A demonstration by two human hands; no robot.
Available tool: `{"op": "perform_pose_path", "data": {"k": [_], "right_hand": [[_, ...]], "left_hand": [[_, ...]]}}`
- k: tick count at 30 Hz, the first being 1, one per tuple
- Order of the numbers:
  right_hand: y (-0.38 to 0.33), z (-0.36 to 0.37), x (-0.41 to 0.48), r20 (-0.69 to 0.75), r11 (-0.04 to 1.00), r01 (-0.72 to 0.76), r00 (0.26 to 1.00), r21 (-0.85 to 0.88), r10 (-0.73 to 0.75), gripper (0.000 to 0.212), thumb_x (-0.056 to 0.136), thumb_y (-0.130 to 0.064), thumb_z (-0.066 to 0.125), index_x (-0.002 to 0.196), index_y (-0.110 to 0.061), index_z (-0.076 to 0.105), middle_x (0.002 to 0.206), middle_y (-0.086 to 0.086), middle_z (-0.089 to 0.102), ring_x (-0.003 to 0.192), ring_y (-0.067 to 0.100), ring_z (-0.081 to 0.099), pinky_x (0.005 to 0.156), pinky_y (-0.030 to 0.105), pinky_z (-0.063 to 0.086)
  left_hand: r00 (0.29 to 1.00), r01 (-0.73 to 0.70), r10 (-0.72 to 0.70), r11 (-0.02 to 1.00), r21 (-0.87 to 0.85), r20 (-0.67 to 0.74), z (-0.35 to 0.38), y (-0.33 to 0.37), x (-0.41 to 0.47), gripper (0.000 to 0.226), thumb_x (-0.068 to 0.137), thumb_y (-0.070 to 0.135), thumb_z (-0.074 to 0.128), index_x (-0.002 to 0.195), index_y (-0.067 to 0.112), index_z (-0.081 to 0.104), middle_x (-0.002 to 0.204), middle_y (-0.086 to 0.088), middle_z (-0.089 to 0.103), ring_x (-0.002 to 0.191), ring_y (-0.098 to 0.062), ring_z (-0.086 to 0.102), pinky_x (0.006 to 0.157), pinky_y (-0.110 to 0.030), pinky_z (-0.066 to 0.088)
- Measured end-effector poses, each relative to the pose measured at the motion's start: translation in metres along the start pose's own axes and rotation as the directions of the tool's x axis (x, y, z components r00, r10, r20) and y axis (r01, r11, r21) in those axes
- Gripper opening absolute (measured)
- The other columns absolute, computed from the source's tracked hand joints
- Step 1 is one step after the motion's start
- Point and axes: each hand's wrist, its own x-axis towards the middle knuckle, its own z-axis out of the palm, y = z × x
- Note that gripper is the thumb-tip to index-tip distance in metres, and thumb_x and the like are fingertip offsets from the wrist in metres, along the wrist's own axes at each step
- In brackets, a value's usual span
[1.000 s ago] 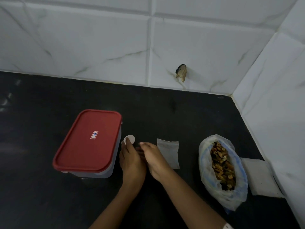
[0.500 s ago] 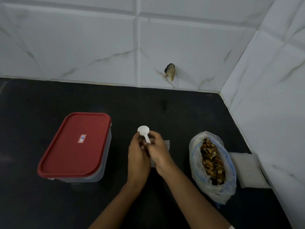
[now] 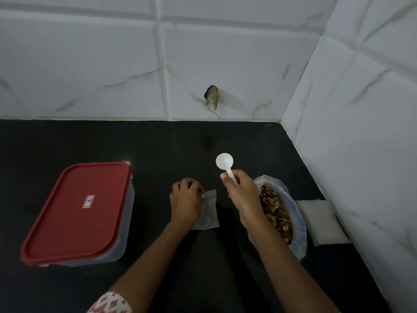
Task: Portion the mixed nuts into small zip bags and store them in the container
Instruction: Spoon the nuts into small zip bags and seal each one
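Right hand (image 3: pixel 242 195): we are gripping a white plastic spoon (image 3: pixel 225 164), bowl raised toward 12 o'clock.
Left hand (image 3: pixel 186 201): we are pinching the small zip bag (image 3: pixel 208 213) flat on the black surface (image 3: pixel 158 143).
Mixed nuts (image 3: pixel 276 211): lying in the open bag at 3 o'clock.
Container (image 3: pixel 79 213): sitting lidded at 9 o'clock.

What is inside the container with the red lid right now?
It cannot be seen. The red lid is shut on the container, and its cloudy wall shows no clear contents. The one small bag in view lies outside, under the left hand.
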Motion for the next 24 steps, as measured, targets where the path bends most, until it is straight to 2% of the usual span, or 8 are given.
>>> {"op": "perform_pose_path", "data": {"k": [4,7,10,12,15,20,22,24], "right_hand": [[-0.003,-0.016,0.002,-0.017,0.967,0.067,0.997,-0.245,-0.073,0.020,0.089,-0.029,0.058,0.077,-0.019,0.045,0.079,0.000,0.049,0.064,0.006,0.046,0.053,0.016,0.033],[-0.009,-0.025,0.003,0.061,0.948,0.023,0.998,-0.317,-0.004,0.022,0.087,-0.028,0.060,0.081,-0.016,0.043,0.083,0.001,0.055,0.071,0.009,0.054,0.057,0.019,0.042],[-0.009,-0.029,0.000,0.173,0.982,-0.106,0.976,-0.155,0.132,0.023,0.083,-0.021,0.066,0.083,-0.014,0.044,0.094,0.011,0.060,0.087,0.020,0.063,0.077,0.035,0.057],[-0.009,-0.032,-0.004,0.262,0.985,-0.171,0.950,-0.020,0.170,0.025,0.083,-0.009,0.065,0.080,-0.015,0.041,0.090,0.012,0.056,0.082,0.018,0.061,0.075,0.034,0.056],[-0.008,-0.039,-0.011,0.285,0.988,-0.153,0.947,-0.015,0.151,0.028,0.081,0.000,0.060,0.075,-0.015,0.038,0.080,0.011,0.050,0.075,0.018,0.055,0.071,0.033,0.054],[-0.004,-0.051,-0.016,0.123,0.952,0.023,0.992,-0.305,0.016,0.007,0.084,-0.005,0.053,0.087,-0.008,0.047,0.072,0.004,0.053,0.069,0.018,0.057,0.068,0.032,0.053],[-0.001,-0.053,-0.018,0.066,0.932,0.050,0.997,-0.359,-0.028,0.004,0.085,-0.007,0.053,0.087,-0.007,0.049,0.072,0.006,0.056,0.070,0.022,0.063,0.069,0.033,0.055],[-0.002,-0.056,-0.023,0.047,0.925,0.041,0.999,-0.377,-0.025,0.013,0.087,-0.008,0.051,0.078,-0.015,0.044,0.065,0.002,0.056,0.061,0.015,0.062,0.055,0.020,0.050]], "left_hand": [[0.989,-0.135,0.119,0.965,-0.225,-0.084,-0.007,0.000,-0.003,0.012,0.087,0.013,0.058,0.097,0.015,0.065,0.131,-0.002,0.044,0.125,-0.018,0.032,0.102,-0.033,0.031],[0.958,-0.284,0.276,0.898,-0.335,-0.072,-0.015,0.002,-0.009,0.012,0.088,0.008,0.058,0.095,0.014,0.065,0.130,0.003,0.039,0.120,-0.007,0.025,0.097,-0.014,0.025],[0.929,-0.352,0.367,0.823,-0.446,-0.054,-0.021,0.010,-0.014,0.015,0.090,0.004,0.053,0.094,0.014,0.064,0.128,0.009,0.034,0.120,0.001,0.031,0.091,-0.003,0.028],[0.905,-0.389,0.422,0.778,-0.494,-0.050,-0.023,0.017,-0.017,0.016,0.091,0.000,0.050,0.094,0.011,0.062,0.125,0.008,0.038,0.122,0.007,0.034,0.094,-0.001,0.031],[0.888,-0.395,0.459,0.741,-0.543,-0.019,-0.024,0.026,-0.022,0.016,0.092,-0.001,0.047,0.093,0.010,0.058,0.120,0.018,0.038,0.126,0.002,0.033,0.094,0.000,0.030],[0.861,-0.268,0.476,0.723,-0.637,0.178,-0.030,0.034,-0.029,0.004,0.096,0.025,0.046,0.095,0.026,0.049,0.130,0.022,0.030,0.124,0.014,0.028,0.093,-0.008,0.036],[0.846,-0.255,0.472,0.767,-0.588,0.248,-0.030,0.037,-0.030,0.027,0.085,0.049,0.052,0.100,0.029,0.045,0.130,0.021,0.029,0.120,0.014,0.032,0.091,-0.012,0.040],[0.840,-0.291,0.465,0.820,-0.493,0.278,-0.028,0.041,-0.032,0.061,0.070,0.062,0.060,0.114,0.027,0.038,0.126,0.015,0.034,0.114,0.005,0.042,0.089,-0.017,0.047]]}}
